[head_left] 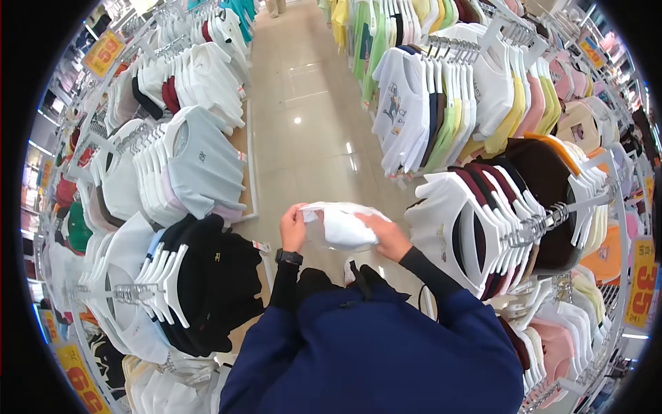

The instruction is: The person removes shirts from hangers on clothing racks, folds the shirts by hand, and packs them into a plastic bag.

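A folded white item in a clear plastic bag (pixel 348 228) is held up in front of my body, over the aisle. It looks like a packed garment, though its kind does not show. My left hand (pixel 293 228), with a black watch on the wrist, pinches the bag's clear left corner. On the other side, my right hand (pixel 387 236) grips the right end of the bag, thumb on top and the other fingers mostly hidden beneath. The white contents bunch toward the right hand, leaving the plastic loose at the left.
Hanging shirts line both sides: black shirts (pixel 217 276) and a light grey shirt (pixel 207 162) at left, white and maroon shirts (pixel 448 221) near my right arm. A glossy tiled floor (pixel 296 138) runs ahead. Yellow price signs (pixel 103 53) top the racks.
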`<control>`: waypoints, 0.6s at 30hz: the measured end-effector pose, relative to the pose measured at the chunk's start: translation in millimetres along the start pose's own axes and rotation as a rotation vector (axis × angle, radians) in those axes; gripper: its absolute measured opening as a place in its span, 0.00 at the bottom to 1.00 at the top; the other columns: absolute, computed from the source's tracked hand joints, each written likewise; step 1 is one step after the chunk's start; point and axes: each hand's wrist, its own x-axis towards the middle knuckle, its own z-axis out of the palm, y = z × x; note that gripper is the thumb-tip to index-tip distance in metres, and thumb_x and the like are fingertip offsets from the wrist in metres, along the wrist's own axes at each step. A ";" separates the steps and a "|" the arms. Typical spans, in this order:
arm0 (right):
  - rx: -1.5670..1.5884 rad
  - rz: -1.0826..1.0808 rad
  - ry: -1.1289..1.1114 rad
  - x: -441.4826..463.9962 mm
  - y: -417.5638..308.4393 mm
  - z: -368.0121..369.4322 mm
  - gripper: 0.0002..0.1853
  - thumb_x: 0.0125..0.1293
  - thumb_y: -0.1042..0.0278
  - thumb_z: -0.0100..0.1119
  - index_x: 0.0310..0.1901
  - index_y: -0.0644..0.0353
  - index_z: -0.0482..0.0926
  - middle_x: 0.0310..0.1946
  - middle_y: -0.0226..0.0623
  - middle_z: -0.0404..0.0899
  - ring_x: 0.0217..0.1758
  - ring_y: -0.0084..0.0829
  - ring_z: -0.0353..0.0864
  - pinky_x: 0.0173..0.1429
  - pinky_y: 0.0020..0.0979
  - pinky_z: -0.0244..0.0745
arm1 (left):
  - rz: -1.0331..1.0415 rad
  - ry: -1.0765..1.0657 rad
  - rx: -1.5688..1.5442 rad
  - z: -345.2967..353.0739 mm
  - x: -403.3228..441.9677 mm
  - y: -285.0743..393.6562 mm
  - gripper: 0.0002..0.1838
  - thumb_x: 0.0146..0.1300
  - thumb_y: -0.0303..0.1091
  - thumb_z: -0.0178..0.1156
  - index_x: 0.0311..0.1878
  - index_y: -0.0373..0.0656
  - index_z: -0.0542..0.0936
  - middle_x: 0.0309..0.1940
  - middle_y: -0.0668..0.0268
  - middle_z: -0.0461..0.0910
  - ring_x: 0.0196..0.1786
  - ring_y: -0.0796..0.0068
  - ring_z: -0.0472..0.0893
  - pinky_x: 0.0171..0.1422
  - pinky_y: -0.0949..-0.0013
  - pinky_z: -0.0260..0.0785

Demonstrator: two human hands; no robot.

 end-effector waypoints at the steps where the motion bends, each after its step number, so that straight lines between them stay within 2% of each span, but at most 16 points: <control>1: -0.010 -0.027 0.169 7.9 -4.2 -10.0 0.33 0.53 0.84 0.57 0.64 0.58 0.69 0.54 0.50 0.77 0.59 0.49 0.76 0.61 0.37 0.72 | 0.030 -0.014 0.003 2.8 14.6 0.5 0.12 0.70 0.24 0.46 0.45 0.36 0.81 0.36 0.65 0.82 0.38 0.79 0.79 0.44 0.74 0.70; 4: 0.203 0.109 0.389 32.9 8.4 -40.5 0.34 0.52 0.83 0.62 0.64 0.64 0.68 0.57 0.48 0.77 0.62 0.39 0.77 0.65 0.34 0.69 | 0.130 -0.022 -0.047 15.6 63.4 -8.3 0.14 0.67 0.21 0.44 0.43 0.36 0.81 0.35 0.66 0.82 0.38 0.80 0.78 0.44 0.75 0.70; 6: 0.289 0.134 0.545 52.3 10.8 -57.5 0.33 0.50 0.84 0.65 0.62 0.66 0.70 0.55 0.45 0.78 0.62 0.34 0.76 0.66 0.33 0.67 | 0.023 -0.088 -0.151 22.8 88.1 2.4 0.15 0.65 0.20 0.41 0.41 0.36 0.80 0.33 0.66 0.81 0.37 0.79 0.78 0.43 0.75 0.70; 11: 0.583 0.183 0.607 112.3 19.2 -101.3 0.39 0.47 0.88 0.63 0.66 0.67 0.66 0.57 0.37 0.77 0.62 0.28 0.74 0.66 0.31 0.67 | -0.117 -0.158 -0.320 26.5 152.6 29.3 0.16 0.58 0.21 0.39 0.37 0.35 0.79 0.31 0.66 0.80 0.35 0.79 0.77 0.41 0.75 0.69; 15: 1.044 0.144 0.761 170.4 5.5 -131.4 0.30 0.53 0.87 0.59 0.60 0.62 0.68 0.51 0.37 0.78 0.50 0.30 0.81 0.58 0.33 0.75 | -0.091 -0.199 -0.223 15.5 209.1 17.0 0.15 0.56 0.24 0.41 0.34 0.35 0.79 0.29 0.66 0.80 0.33 0.78 0.76 0.39 0.75 0.67; 16: 1.102 0.149 0.754 183.7 2.1 -142.9 0.29 0.56 0.83 0.58 0.61 0.60 0.67 0.50 0.37 0.78 0.51 0.32 0.81 0.58 0.37 0.76 | -0.066 -0.211 -0.173 12.0 222.4 14.5 0.15 0.55 0.25 0.41 0.33 0.35 0.80 0.28 0.66 0.80 0.33 0.78 0.75 0.38 0.74 0.67; 17: 1.075 0.071 0.770 199.6 7.8 -149.8 0.28 0.58 0.80 0.58 0.62 0.60 0.67 0.50 0.37 0.78 0.53 0.33 0.80 0.58 0.38 0.76 | -0.080 -0.206 -0.157 8.5 233.7 11.3 0.15 0.48 0.25 0.41 0.31 0.35 0.79 0.27 0.67 0.78 0.32 0.77 0.74 0.40 0.74 0.66; 18: 1.128 0.064 0.766 214.1 4.6 -160.2 0.25 0.60 0.76 0.56 0.62 0.60 0.68 0.51 0.38 0.78 0.55 0.36 0.79 0.60 0.39 0.75 | -0.083 -0.244 -0.179 4.5 244.2 8.3 0.14 0.50 0.26 0.42 0.31 0.36 0.79 0.27 0.68 0.78 0.32 0.78 0.74 0.40 0.74 0.65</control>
